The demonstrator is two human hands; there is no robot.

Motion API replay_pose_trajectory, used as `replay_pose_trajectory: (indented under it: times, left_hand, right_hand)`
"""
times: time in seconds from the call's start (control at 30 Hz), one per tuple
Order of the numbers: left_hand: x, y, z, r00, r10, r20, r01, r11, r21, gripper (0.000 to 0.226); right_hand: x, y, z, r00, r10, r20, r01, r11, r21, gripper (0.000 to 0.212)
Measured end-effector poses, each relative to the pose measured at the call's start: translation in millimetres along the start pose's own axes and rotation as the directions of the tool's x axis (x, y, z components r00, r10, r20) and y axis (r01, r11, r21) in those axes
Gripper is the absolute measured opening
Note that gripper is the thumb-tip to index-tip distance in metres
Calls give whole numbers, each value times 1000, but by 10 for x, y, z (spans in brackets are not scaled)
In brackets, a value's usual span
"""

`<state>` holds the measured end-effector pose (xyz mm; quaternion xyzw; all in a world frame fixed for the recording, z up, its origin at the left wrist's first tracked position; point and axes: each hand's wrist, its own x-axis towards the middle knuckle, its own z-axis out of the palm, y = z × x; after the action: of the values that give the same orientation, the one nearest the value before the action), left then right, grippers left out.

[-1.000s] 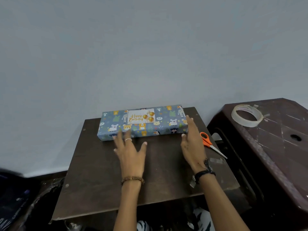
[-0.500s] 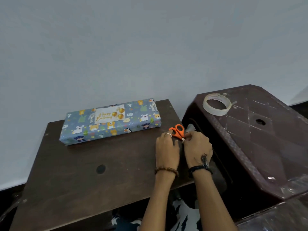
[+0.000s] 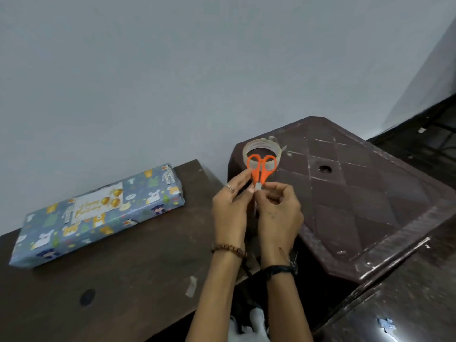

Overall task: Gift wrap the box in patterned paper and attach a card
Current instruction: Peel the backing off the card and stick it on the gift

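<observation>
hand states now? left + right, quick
Left hand: holding the orange scissors by the blades.
Right hand: fingers curled, pinching the scissors too, near the pivot.

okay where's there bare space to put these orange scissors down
Free: the dark wooden table in front of the blue animal-print wrapped box, between it and your left hand. Also the maroon plastic stool top right of your right hand. Crowded: the stool's near-left corner, with the clear tape roll.

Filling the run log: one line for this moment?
wrapped box: card on, untouched | both hands hold orange scissors | left hand | right hand | tape roll: stool
</observation>
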<state>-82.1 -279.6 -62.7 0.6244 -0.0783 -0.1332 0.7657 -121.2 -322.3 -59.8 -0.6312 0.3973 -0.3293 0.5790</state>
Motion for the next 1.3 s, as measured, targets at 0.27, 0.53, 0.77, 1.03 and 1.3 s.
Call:
replay_pose_trajectory:
  times: [0.27,0.53,0.77,1.03,1.3]
  left_hand:
    - [403,-208,587,984,-83,158,25,940,340,29]
    - [438,-237,671,983,79,164,-165,765,623,31]
    - [-167,-103,-108,968,235,93,-228,655,720,24]
    - [-678,-171,-1054,983,169,-75,15,334,942,23]
    - [-652,-196,-940,996,87,-4,-10,159,987,33]
  right_hand:
    - [510,196,-207,970,33,-241,-26,999,31,9]
    - [606,243,-213,995,-16,-97,-11,963,-270,35]
    - [202,205,-131,989,-149,-3,148,984,-94,12]
    - [-329,235,-26,938,-28,347,206,848,-489,24]
    - [-495,260,37,907,28,421,283,701,-654,33]
